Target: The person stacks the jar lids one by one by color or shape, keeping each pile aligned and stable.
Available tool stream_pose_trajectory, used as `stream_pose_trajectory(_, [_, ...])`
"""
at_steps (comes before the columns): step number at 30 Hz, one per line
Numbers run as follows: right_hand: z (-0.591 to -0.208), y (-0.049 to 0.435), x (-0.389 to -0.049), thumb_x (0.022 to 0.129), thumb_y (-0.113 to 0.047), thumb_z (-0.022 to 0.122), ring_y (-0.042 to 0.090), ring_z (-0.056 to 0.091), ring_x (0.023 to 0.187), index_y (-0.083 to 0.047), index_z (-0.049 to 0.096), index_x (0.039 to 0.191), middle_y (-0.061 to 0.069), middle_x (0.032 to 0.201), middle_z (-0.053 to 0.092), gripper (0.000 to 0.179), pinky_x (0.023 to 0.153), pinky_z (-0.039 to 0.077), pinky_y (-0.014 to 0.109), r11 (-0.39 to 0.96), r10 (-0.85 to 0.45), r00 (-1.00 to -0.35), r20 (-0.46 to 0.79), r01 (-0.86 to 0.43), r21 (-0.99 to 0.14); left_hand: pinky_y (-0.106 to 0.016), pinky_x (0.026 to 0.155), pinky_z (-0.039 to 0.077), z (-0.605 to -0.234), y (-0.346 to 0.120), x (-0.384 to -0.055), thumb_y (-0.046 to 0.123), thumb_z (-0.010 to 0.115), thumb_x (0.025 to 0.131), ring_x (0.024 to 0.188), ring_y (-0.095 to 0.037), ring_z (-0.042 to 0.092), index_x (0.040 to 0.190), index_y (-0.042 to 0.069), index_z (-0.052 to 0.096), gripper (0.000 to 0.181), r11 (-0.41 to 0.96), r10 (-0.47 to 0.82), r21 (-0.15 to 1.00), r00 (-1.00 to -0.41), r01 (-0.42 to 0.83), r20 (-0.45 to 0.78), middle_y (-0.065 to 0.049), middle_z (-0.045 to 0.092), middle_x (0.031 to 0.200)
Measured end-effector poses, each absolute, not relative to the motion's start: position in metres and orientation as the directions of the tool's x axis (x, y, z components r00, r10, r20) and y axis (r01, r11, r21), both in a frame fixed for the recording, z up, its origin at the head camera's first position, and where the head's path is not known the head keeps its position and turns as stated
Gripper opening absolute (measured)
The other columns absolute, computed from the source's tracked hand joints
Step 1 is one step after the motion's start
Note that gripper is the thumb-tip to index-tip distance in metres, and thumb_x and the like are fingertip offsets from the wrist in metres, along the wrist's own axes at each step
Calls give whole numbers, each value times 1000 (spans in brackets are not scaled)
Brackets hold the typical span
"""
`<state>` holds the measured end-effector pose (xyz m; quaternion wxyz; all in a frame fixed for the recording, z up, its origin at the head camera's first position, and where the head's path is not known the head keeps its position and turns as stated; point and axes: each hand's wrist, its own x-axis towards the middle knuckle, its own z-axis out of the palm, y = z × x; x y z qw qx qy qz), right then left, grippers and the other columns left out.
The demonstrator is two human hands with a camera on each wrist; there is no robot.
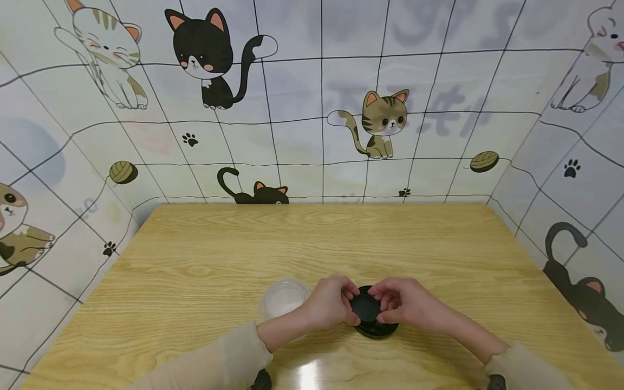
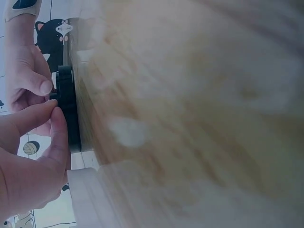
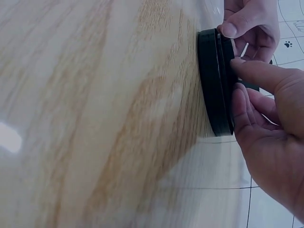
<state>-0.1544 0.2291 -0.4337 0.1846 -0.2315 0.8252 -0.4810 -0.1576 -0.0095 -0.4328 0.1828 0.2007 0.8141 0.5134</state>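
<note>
A small black disc [image 1: 365,308] lies over a wider round black base [image 1: 377,330] on the table; what kind of thing they form I cannot tell. My left hand [image 1: 330,302] pinches the disc's left side between thumb and fingers. On the opposite side, my right hand [image 1: 410,305] grips it with curled fingers and thumb. From the right wrist view, the base [image 3: 212,83] appears as a low black cylinder standing on the wood, with fingertips of both hands right at its top. A clear round plastic container [image 1: 284,299] sits left of them, partly covered by the left forearm.
The wooden table [image 1: 312,238] stretches away to a back edge. Behind it and along both sides hangs a cloth [image 1: 302,92] printed with cartoon cats and grid lines. A light reflection shows near the front of the tabletop.
</note>
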Motion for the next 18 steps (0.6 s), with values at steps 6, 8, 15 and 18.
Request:
stream_pose_trajectory(6, [-432,226,-155,84,-6,84,14,61,82,7,63,124,6,96,65,48,71,55,27,438,-580,-811,-72,-236,-867,-22,71,51,-433,-11,-159,-7,89,69,65,-8,64,103,2,68,42,410,509,901,-856,142,-96,-2,63,87])
stream_pose_trajectory(8, [-430,225,-155,84,-5,84,14,62,82,7,63,125,7,98,65,48,71,55,28,437,-578,-814,-57,-250,-864,-22,71,52,-432,-13,-159,-6,90,68,66,-7,64,104,1,68,42,415,505,896,-859,158,-82,-3,64,87])
stream_pose_trajectory(15, [-417,230,-158,86,-7,83,13,63,84,6,63,125,15,109,63,46,74,56,29,431,-554,-832,20,-307,-849,-25,65,53,-412,-29,-168,-2,89,72,75,-10,62,112,-1,69,45,406,478,895,-877,182,-39,-14,64,104])
stream_pose_trajectory(18, [-409,233,-162,86,-8,83,14,64,86,6,63,126,17,111,64,46,76,57,30,436,-537,-842,60,-337,-834,-26,65,53,-402,-38,-175,0,88,75,78,-13,64,114,1,69,43,370,475,913,-879,170,-29,-14,63,107])
